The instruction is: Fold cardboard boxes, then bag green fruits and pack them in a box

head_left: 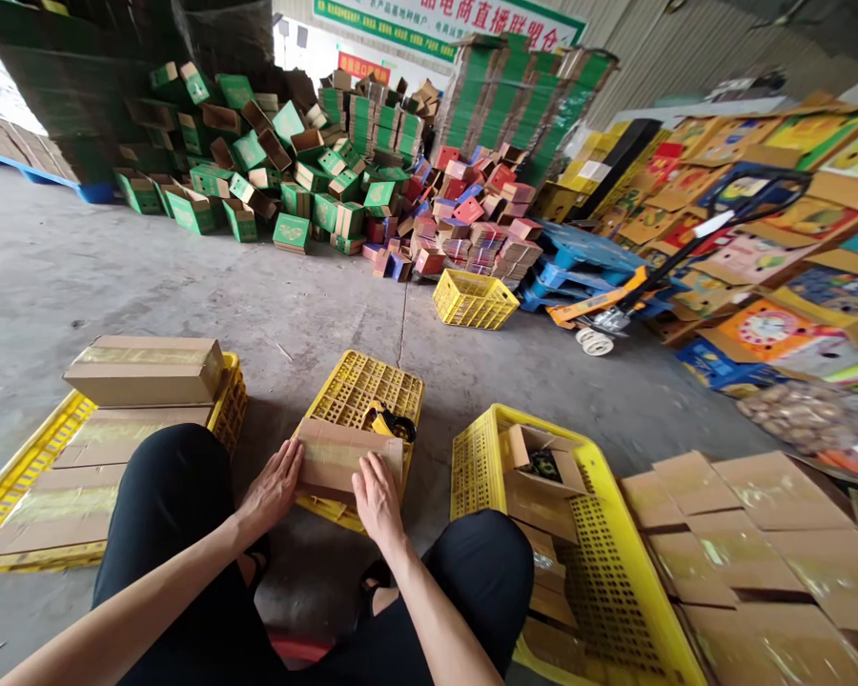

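A closed cardboard box [339, 450] with a strip of clear tape along its top lies across an upturned yellow crate [361, 376] between my knees. My left hand [275, 481] rests against the box's left end, fingers stretched out. On the right part of its top, my right hand [377, 495] lies flat with the fingers extended. Just behind the box, near its right end, a yellow and black tape dispenser [392, 422] sits on the crate, touched by neither hand.
Left, a yellow crate [230, 400] holds taped boxes [143, 370]. Right, another yellow crate [497, 429] holds boxes, one open [543, 462] with dark contents. Stacked taped boxes [744, 543] stand farther right. Beyond are a yellow basket [476, 300], pallet jack [615, 310] and green carton heap [293, 229].
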`<state>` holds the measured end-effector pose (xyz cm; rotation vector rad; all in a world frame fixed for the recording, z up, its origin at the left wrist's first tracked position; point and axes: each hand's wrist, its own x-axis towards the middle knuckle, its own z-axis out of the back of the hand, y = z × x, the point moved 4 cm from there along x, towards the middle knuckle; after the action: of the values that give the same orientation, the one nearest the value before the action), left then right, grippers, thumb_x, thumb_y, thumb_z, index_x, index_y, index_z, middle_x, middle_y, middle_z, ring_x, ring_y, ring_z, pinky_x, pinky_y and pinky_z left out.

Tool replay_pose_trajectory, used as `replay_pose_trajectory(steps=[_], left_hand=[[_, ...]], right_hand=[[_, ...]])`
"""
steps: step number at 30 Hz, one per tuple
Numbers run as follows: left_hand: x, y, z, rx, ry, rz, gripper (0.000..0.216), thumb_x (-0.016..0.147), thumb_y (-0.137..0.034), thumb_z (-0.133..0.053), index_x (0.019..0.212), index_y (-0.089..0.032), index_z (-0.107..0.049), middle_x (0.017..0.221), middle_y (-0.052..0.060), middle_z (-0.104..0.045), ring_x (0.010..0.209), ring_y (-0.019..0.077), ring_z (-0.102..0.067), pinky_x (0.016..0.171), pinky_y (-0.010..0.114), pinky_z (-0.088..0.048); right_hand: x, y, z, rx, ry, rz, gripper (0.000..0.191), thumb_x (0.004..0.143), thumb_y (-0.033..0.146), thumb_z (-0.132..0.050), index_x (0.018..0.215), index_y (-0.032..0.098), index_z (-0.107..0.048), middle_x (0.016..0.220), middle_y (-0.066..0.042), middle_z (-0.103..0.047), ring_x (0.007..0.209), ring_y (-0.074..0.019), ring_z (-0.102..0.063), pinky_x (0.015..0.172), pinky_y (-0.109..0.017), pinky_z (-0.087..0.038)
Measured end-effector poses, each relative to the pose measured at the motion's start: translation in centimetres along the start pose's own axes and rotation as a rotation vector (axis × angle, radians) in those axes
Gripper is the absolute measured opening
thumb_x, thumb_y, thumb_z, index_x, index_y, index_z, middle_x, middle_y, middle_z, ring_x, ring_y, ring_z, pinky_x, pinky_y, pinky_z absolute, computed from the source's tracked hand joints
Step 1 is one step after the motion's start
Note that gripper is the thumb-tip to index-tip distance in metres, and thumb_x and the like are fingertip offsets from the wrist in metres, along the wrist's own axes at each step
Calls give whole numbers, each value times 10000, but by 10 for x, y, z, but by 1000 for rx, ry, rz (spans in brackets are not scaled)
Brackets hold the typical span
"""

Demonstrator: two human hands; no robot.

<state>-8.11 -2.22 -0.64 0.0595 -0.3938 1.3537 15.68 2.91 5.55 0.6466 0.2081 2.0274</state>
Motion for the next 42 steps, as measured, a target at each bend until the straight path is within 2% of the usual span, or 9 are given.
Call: replay_pose_trajectory(steps=[4,7,12,20,28,34,39,42], left_hand=[[5,1,-5,-78,-11,-2,817,891,-228,-496,1628,-60,-188,1696,259,-297,1584,393,-269,1208,565,-412],[7,2,-6,-96,14,34,806,888,-223,-495,1623,-88,-194,1703,244,-292,1580,355,-295,1217,522,-416],[10,0,-5,-86,34,69,750,894,-263,-533,1576,-55,-300,1672,265,-345,1570,340,-321,1223,462,-422],[17,-2,6,-82,118,103,728,883,-258,-595,1549,-46,-391,1671,243,-359,1568,333,-328,1250,424,-396],[16,-3,11,-100,134,117,762,860,-234,-591,1564,-56,-360,1675,249,-333,1567,346,-321,1239,440,-411],[15,-5,11,-103,130,123,774,854,-212,-569,1574,-49,-337,1681,258,-306,1566,349,-317,1224,449,-431],[14,-5,7,-97,98,108,748,880,-199,-527,1585,-41,-330,1674,254,-332,1572,331,-304,1226,451,-426],[11,-3,3,-113,38,79,685,917,-176,-472,1580,-57,-347,1664,242,-365,1565,314,-328,1206,439,-450]], right_hand=[[-1,41,-1,-50,127,153,389,1056,315,-488,1380,173,-649,1330,-142,-691,1265,-303,-617,1137,-472,-487],[5,58,-3,-80,199,154,385,1059,315,-472,1384,175,-625,1291,-148,-683,1164,-309,-621,1051,-465,-516],[23,66,-7,-158,254,121,344,1063,311,-470,1366,235,-615,1237,-130,-678,1075,-312,-601,951,-472,-495],[55,68,-13,-189,309,153,438,994,88,-422,1321,253,-662,1170,-100,-684,1011,-281,-586,856,-381,-493],[46,63,-3,-74,330,208,508,944,7,-409,1307,231,-686,1220,-83,-693,1056,-247,-605,967,-347,-517],[34,61,-1,4,299,194,473,991,71,-395,1337,201,-690,1313,-111,-694,1190,-266,-624,1080,-395,-524],[24,66,-17,41,279,219,479,1054,259,-453,1510,165,-566,1535,-131,-585,1457,-301,-500,1208,-487,-451],[30,77,-35,49,255,187,504,1071,290,-438,1549,150,-514,1572,-132,-545,1495,-298,-468,1232,-504,-421]])
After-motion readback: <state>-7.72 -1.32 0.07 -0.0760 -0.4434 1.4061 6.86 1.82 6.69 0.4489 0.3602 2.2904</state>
